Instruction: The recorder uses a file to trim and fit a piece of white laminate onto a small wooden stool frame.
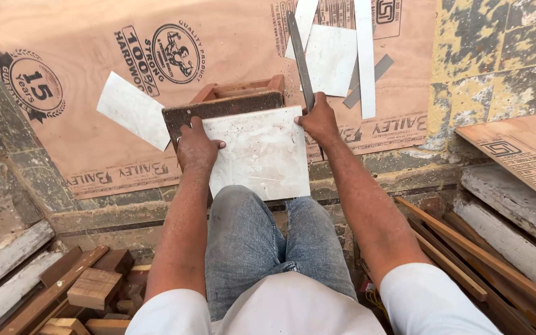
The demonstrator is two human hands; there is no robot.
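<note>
The white laminate-faced panel sits on the person's knee, propped over a small wooden box. It looks thin, stiff and light, with a slick face – probably best gripped by its edges. The left hand presses flat on its left edge, fingers spread, while the right hand is clenched around a long metal file at the right edge. Beyond them, white offcuts lie on a plywood sheet – rough worn floor, with timber scraps at either side.
</note>
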